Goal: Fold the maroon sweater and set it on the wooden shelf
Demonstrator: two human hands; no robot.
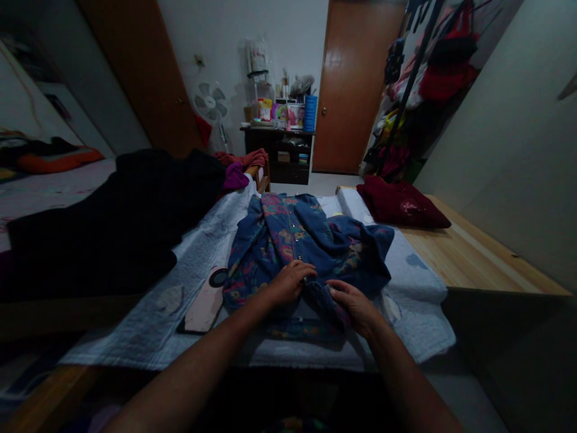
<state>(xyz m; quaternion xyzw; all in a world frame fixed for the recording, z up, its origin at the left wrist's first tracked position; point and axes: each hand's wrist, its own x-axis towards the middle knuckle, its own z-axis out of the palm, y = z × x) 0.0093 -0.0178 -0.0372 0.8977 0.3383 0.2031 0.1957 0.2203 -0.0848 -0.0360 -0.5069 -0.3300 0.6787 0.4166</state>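
Observation:
A blue floral shirt [315, 234] with a row of buttons down its front lies spread on the pale quilted cloth [417, 294]. My left hand [291, 281] grips the shirt's front edge near its lower end, fingers pinched at a button. Just to its right, my right hand [354, 304] holds a folded, raised part of the same shirt between thumb and fingers. Left of the shirt lies a pink phone [202, 310] with a round dark camera ring.
Dark clothing [103, 222] is heaped on the left. A maroon folded garment [401, 201] rests on the wooden board [487, 252] at right. Farther back stand a white fan [211, 103], a dark shelf [279, 156] and a brown door [354, 90].

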